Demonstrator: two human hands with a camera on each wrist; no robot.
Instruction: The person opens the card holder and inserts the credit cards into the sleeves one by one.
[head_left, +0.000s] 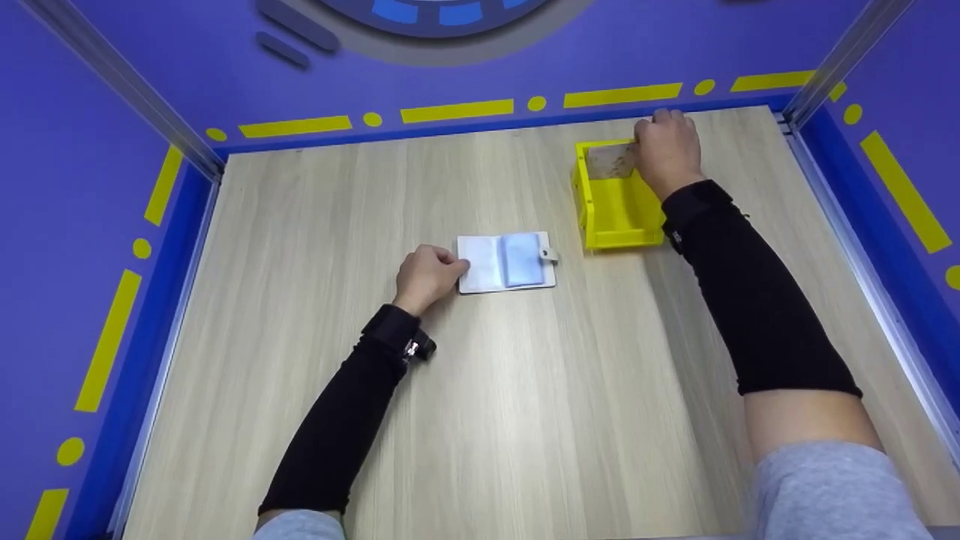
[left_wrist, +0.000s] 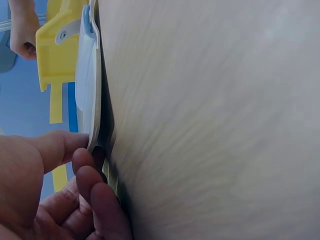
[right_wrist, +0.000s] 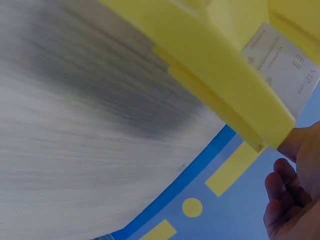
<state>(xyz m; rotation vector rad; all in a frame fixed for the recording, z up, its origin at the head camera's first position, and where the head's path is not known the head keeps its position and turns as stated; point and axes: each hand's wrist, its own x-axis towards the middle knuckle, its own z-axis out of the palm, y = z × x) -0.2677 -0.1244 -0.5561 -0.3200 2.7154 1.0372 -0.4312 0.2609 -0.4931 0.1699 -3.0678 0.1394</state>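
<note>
An opened card holder (head_left: 480,264) lies on the table, with pale bluish clear sleeves inside and a snap strap on its right side. My left hand (head_left: 429,277) pinches its left edge, thumb (left_wrist: 75,145) above and fingertips below. Farther right stands a yellow bin (head_left: 624,237). White cards (right_wrist: 287,70), one printed "VIP card", lean inside it at the back. My right hand (head_left: 670,150) is at the bin's back right corner, its visible fingers (right_wrist: 286,172) curled outside the wall. The bin hides the thumb's tip, so what it pinches cannot be seen.
The wood-grain table (head_left: 480,420) carries the bin and the card holder. Blue panels (head_left: 450,90) with yellow dashes enclose its back and sides. Metal rails (head_left: 862,292) run along the side edges.
</note>
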